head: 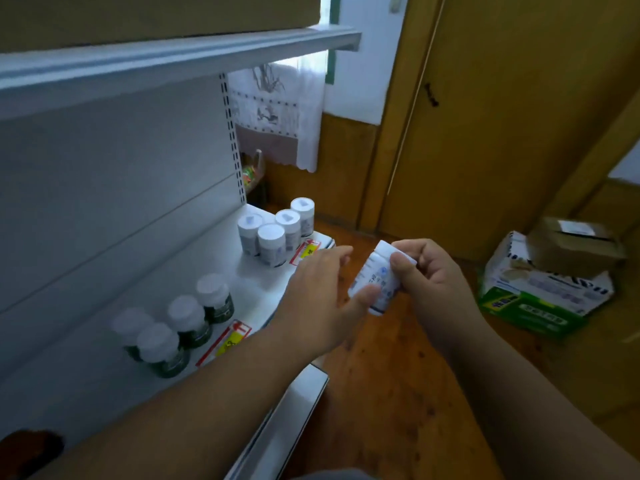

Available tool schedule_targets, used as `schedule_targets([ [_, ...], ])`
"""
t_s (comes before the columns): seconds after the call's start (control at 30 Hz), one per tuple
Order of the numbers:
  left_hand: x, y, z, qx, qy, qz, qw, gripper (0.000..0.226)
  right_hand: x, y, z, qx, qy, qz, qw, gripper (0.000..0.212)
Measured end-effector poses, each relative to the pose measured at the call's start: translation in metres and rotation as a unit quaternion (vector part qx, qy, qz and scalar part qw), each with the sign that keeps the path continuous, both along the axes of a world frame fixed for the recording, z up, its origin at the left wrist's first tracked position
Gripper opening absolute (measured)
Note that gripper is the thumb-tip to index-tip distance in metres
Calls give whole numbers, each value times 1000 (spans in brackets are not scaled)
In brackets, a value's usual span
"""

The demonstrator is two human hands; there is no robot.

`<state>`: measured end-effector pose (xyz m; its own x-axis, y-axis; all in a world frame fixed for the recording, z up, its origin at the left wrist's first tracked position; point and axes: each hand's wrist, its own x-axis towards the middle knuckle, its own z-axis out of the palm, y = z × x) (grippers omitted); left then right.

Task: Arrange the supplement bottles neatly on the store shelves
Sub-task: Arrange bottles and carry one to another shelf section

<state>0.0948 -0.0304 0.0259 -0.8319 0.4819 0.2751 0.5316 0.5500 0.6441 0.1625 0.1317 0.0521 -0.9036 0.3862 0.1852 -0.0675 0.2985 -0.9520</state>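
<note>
At lower left, four dark green bottles [180,327] stand on the white shelf [104,382]; four white bottles [277,230] cluster mid-frame. Centre, the left hand [318,299], fingers loosely extended, thumb touching a tilted white bottle [379,278] pinched by the right hand [429,275]. Opened cardboard boxes [547,282] lie right.

A small shop corner: white metal shelving [166,188], price tags [306,251] beneath grouped supplement bottles [273,230], cardboard cartons [547,282] on the floor.
</note>
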Motion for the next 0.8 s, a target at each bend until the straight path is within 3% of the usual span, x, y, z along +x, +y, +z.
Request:
schedule_targets([
  [0.17,-67,31,-19,7,32,125,992,67,-101,42,-19,-16,12,69,997,14],
  [0.3,-115,35,-24,-36,95,281,954,44,-201,60,-10,9,40,155,987,17],
  [0.4,-136,34,-22,-97,104,373,917,48,-262,52,8,46,53,254,965,18],
  [0.53,-163,42,-31,-186,62,426,883,70,-334,23,13,109,47,331,936,18],
  [0.67,-181,39,-54,-219,-8,462,859,96,-380,-1,-11,274,43,413,867,26],
  [0.8,-190,35,-66,-248,-36,461,851,104,-400,-14,-34,357,-13,507,784,26],
])
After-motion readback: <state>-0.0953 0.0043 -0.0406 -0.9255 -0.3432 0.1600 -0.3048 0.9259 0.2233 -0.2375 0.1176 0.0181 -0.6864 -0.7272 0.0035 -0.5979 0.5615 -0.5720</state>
